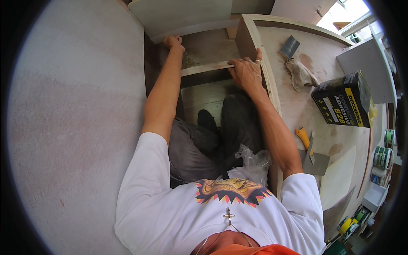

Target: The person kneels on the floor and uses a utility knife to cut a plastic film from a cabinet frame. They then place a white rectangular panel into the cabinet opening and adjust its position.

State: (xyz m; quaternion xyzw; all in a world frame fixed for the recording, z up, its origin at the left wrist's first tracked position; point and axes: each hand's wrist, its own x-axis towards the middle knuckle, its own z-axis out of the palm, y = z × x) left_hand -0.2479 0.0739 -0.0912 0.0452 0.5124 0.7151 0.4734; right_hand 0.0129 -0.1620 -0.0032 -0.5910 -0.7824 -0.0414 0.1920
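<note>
My left hand (173,43) reaches far into a wooden cabinet recess. Its fingers are curled closed beside the lower edge of a pale panel (187,19) at the back; what they hold, if anything, is hidden. My right hand (247,73) rests where a wooden crosspiece (204,68) meets the upright side of the frame (267,70). Its fingers are spread, some on the crosspiece and one stretched up along the frame. Behind the crosspiece lies a brown board surface (208,47). My legs are folded inside the lower opening.
On the worktop at right stand a black-and-yellow adhesive can (340,100), a crumpled cloth (301,74) and a grey scraper blade (289,46). Nearer lie a yellow-handled cutter (304,138) and a metal plate (316,163). A large whitish panel (76,127) fills the left. Clear plastic (253,163) lies near my lap.
</note>
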